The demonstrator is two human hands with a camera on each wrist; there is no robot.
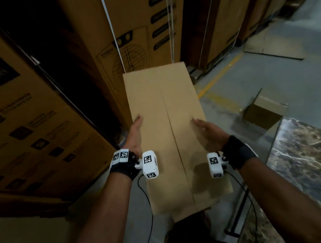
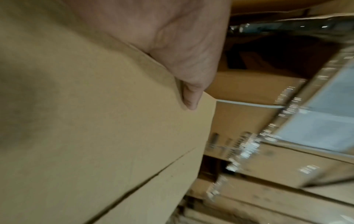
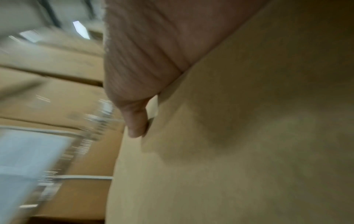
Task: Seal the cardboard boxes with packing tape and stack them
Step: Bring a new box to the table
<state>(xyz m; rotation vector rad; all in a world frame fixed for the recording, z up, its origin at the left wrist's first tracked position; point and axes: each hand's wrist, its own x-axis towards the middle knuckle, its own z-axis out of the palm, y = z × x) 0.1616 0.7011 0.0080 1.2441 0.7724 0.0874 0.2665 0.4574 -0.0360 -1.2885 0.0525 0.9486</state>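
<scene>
A long plain cardboard box [image 1: 165,121] is held up in front of me, running away from me, with a dark seam down the middle of its top face. My left hand [image 1: 135,130] grips its left edge, thumb on top; the fingers are hidden below the edge. On the right edge sits my right hand [image 1: 207,131], thumb also on top and fingers hidden down the side. In the left wrist view the thumb [image 2: 189,97] lies on the box [image 2: 95,136]. In the right wrist view the thumb [image 3: 136,121] presses the box [image 3: 229,151].
Tall printed cartons [image 1: 34,129] stand close on the left, with more [image 1: 131,29] right behind the box's far end. A small cardboard box [image 1: 264,111] sits on the grey floor at right. A marble-patterned table top [image 1: 305,168] is near my right arm. Flat cardboard [image 1: 275,48] lies further back.
</scene>
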